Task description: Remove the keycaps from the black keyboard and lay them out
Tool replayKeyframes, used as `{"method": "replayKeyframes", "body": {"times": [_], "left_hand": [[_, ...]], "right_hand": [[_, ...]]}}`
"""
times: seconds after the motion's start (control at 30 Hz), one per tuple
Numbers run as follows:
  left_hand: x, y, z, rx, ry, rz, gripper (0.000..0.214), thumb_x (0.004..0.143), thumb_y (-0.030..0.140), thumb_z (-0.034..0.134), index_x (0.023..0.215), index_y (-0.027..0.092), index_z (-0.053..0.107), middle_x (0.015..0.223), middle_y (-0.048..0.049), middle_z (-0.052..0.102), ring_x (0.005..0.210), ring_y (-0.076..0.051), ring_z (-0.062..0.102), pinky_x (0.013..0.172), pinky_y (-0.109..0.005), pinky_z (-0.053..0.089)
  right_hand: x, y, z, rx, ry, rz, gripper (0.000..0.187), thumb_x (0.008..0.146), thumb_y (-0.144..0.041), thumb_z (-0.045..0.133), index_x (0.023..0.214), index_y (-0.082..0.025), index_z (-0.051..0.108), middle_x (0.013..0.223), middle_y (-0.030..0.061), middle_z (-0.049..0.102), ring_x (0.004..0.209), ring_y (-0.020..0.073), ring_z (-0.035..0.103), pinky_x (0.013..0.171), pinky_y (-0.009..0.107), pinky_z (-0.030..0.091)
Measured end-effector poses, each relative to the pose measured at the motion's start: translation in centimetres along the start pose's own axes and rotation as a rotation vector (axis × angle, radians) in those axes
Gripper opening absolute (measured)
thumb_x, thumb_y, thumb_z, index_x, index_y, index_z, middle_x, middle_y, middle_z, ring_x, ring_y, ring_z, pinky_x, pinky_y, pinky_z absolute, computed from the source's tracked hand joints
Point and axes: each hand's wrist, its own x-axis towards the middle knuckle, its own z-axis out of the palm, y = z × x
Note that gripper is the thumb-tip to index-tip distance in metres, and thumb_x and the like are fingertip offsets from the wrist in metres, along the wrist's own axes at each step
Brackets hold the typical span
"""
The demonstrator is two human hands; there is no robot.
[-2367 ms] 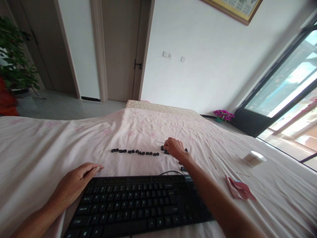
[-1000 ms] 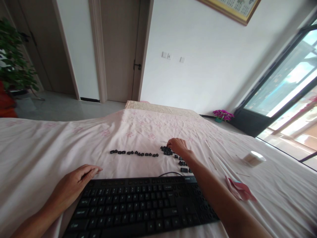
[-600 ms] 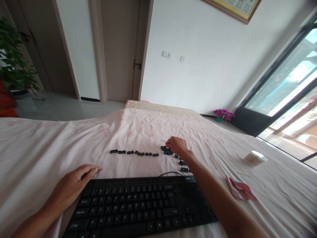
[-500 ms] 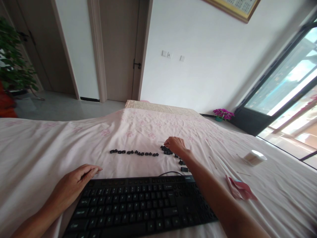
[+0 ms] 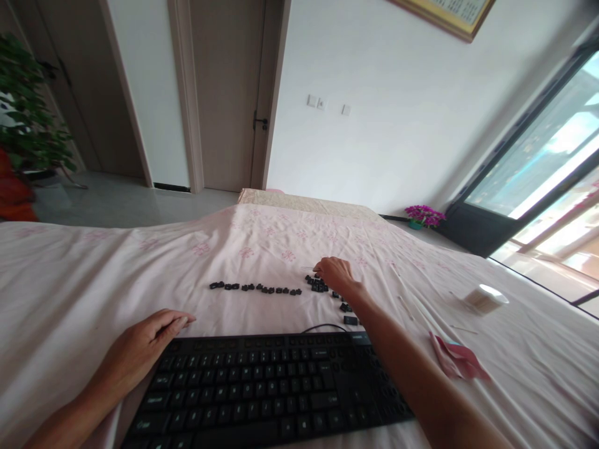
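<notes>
A black keyboard [image 5: 243, 386] lies in front of me, with keycaps gone from part of its right side. My left hand [image 5: 161, 327] rests by its upper left corner, thumb and fingers pressed together with nothing visible in them. Beyond the keyboard, my right hand [image 5: 333, 273] pinches at a small pile of loose black keycaps [image 5: 319, 287]. A thin pale stick [image 5: 306, 268] shows at its fingertips; whether it is held or lying on the cloth I cannot tell. Left of the pile runs a row of keycaps [image 5: 255, 287]. Larger keycaps [image 5: 350, 320] lie beside my right forearm.
On the pink-patterned cloth [image 5: 116, 268], at the right, stand a round white container [image 5: 486, 299] and a folded reddish cloth [image 5: 461, 358]. Thin sticks [image 5: 463, 328] lie near them. A black cable [image 5: 322, 326] loops behind the keyboard.
The view has shifted slightly. My right hand stays at the keycap pile with a tiny movement of its fingers, and my left hand is still.
</notes>
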Motion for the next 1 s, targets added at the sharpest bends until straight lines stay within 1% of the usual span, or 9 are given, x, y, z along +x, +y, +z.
{"method": "replayKeyframes", "body": {"times": [0.07, 0.17, 0.27, 0.4, 0.67, 0.83, 1.0], "left_hand": [[0.0, 0.1, 0.0, 0.000, -0.002, -0.004, 0.040, 0.088, 0.056, 0.042, 0.098, 0.031, 0.071, 0.108, 0.0045, 0.071, 0.104, -0.018, 0.065, 0.088, -0.021, 0.049], [0.0, 0.3, 0.0, -0.003, 0.002, -0.005, 0.039, 0.088, 0.055, 0.042, 0.099, 0.030, 0.071, 0.108, 0.0044, 0.071, 0.104, -0.018, 0.064, 0.088, -0.021, 0.049], [0.0, 0.4, -0.1, -0.011, 0.006, 0.002, 0.039, 0.088, 0.055, 0.042, 0.097, 0.030, 0.071, 0.107, 0.0042, 0.072, 0.103, -0.018, 0.065, 0.088, -0.021, 0.049], [-0.1, 0.5, -0.2, -0.019, 0.007, -0.003, 0.038, 0.088, 0.055, 0.042, 0.097, 0.032, 0.071, 0.107, 0.0054, 0.072, 0.103, -0.017, 0.065, 0.088, -0.020, 0.049], [0.0, 0.4, -0.1, -0.013, -0.002, 0.005, 0.040, 0.089, 0.055, 0.041, 0.098, 0.030, 0.071, 0.108, 0.0042, 0.071, 0.104, -0.018, 0.065, 0.089, -0.021, 0.048], [0.0, 0.3, -0.1, 0.003, 0.016, 0.013, 0.040, 0.088, 0.055, 0.043, 0.098, 0.029, 0.072, 0.107, 0.0028, 0.072, 0.102, -0.018, 0.066, 0.085, -0.020, 0.050], [0.0, 0.1, 0.0, 0.001, 0.011, 0.006, 0.038, 0.088, 0.055, 0.043, 0.098, 0.031, 0.072, 0.108, 0.0043, 0.072, 0.103, -0.018, 0.065, 0.085, -0.020, 0.050]], "right_hand": [[0.1, -0.4, 0.0, 0.014, -0.007, -0.007, 0.025, 0.090, -0.033, 0.053, 0.104, -0.030, 0.073, 0.103, 0.0042, 0.073, 0.098, 0.0211, 0.064, 0.073, 0.025, 0.040], [0.4, -1.1, 0.0, 0.029, -0.019, -0.015, 0.026, 0.089, -0.038, 0.053, 0.102, -0.029, 0.074, 0.102, 0.0048, 0.074, 0.097, 0.0217, 0.065, 0.073, 0.025, 0.040], [0.6, -1.6, -0.1, 0.034, -0.035, -0.021, 0.024, 0.089, -0.037, 0.055, 0.099, -0.027, 0.075, 0.101, 0.0061, 0.074, 0.099, 0.0224, 0.065, 0.073, 0.025, 0.040], [0.6, -1.6, -0.4, 0.039, -0.060, -0.042, 0.021, 0.087, -0.032, 0.058, 0.097, -0.029, 0.075, 0.099, 0.0045, 0.075, 0.098, 0.0212, 0.065, 0.073, 0.024, 0.041], [0.6, -0.8, 0.0, 0.061, -0.034, -0.021, 0.021, 0.086, -0.029, 0.058, 0.099, -0.029, 0.075, 0.102, 0.0047, 0.074, 0.098, 0.0214, 0.065, 0.074, 0.025, 0.041], [0.3, 0.5, -0.1, 0.101, 0.013, 0.049, 0.028, 0.092, -0.031, 0.050, 0.112, -0.031, 0.069, 0.110, 0.0029, 0.072, 0.104, 0.0204, 0.063, 0.077, 0.025, 0.041], [-0.2, 2.0, -0.3, 0.130, 0.021, 0.099, 0.026, 0.089, -0.031, 0.053, 0.107, -0.031, 0.071, 0.107, 0.0002, 0.073, 0.104, 0.0203, 0.063, 0.075, 0.024, 0.041]]}}
